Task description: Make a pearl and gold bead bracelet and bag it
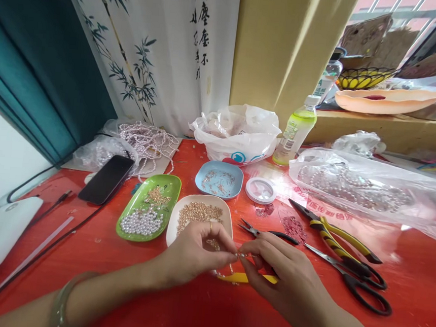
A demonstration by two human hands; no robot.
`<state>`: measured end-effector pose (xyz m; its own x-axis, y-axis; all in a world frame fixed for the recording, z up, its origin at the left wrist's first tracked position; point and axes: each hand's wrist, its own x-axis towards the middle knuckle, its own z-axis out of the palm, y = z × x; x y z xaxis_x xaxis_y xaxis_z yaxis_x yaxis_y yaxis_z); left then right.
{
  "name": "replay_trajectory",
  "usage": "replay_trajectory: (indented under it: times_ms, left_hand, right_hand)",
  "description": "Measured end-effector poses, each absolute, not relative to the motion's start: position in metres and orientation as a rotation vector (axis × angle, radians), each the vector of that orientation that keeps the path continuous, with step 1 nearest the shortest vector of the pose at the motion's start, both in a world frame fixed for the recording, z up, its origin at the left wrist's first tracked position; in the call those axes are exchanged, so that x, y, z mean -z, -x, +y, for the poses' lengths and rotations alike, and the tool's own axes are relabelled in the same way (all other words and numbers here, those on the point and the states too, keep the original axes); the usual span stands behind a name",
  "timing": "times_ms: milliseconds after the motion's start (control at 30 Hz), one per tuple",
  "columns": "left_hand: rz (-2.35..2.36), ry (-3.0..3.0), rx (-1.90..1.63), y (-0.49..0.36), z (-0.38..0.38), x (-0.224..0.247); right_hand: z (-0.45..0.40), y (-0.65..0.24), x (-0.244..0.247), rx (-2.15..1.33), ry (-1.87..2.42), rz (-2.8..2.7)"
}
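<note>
My left hand (204,251) pinches one end of a small beaded piece (241,255) between thumb and forefinger, in front of the pinkish-white tray (175,216) of gold beads. From the right, my right hand (281,266) pinches the same piece, fingertips nearly touching the left ones. A yellow tool (238,278) lies under the right fingers; whether they grip it is unclear. A short beaded strand hangs beside it. Farther left is the green tray (175,188) with white and gold beads. Behind stands the blue tray (201,169) with small metal parts.
Small pliers (250,229), large yellow-black pliers (345,238) and scissors (346,272) lie right. Behind are a round lidded case (260,190), a bottle (296,130) and plastic bags (239,135). A phone (106,179), cables and a white device (3,234) lie left.
</note>
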<state>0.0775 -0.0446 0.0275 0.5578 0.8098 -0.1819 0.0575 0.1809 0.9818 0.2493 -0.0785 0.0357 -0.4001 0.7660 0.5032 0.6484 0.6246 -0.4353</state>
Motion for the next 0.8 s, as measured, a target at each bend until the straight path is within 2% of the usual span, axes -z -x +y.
replay_trajectory:
  times_ms: [433,800]
  left_hand:
    - [0.901,-1.284,-0.628,-0.0798,-0.0415,-0.0278]
    - [0.84,-1.252,-0.582,-0.0799,-0.0397,-0.0239]
  right_hand:
    - [-0.0751,-0.2556,-0.0357,-0.084,1.147,-2.209]
    - [-0.0702,-0.2593,-0.0317,-0.111,1.182,-2.245]
